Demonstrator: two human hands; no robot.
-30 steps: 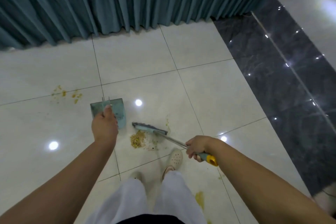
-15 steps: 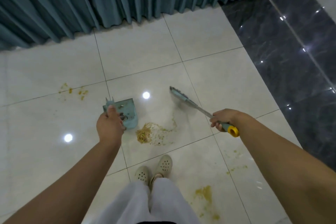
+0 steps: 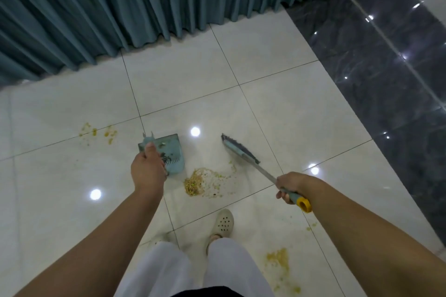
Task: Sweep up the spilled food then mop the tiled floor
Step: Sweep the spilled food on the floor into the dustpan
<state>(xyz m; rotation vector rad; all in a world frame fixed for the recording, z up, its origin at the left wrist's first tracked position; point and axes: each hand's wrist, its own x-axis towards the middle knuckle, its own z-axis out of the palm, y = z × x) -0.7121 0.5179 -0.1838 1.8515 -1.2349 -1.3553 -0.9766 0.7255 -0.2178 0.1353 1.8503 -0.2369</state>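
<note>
**On the pale tiles: broom raised beside the spill, dustpan alongside**

Below the person's outstretched arms, a heap of spilled food (image 3: 194, 184) lies on the cream tiled floor (image 3: 277, 108), with a thinner scatter trailing off to its right. The left hand (image 3: 147, 169) grips the handle of a light blue dustpan (image 3: 169, 152); the pan sits just left of the heap, its toothed edge toward the person, and dark crumbs show inside it. The right hand (image 3: 288, 185) is closed round the grey grip of a broom (image 3: 241, 152), just above the yellow end cap. The metal shaft slants up and to the left to the blue-backed head, which lies beyond and to the right of the heap, apart from it.

Further smears mark the floor: yellow spots (image 3: 108, 132) left of the dustpan and a yellow patch (image 3: 277, 258) near the person's right leg. One perforated cream shoe (image 3: 223, 222) stands just below the heap. A teal curtain (image 3: 120, 2) hangs along the far edge, and dark marble tiles (image 3: 386, 79) run down the right.
</note>
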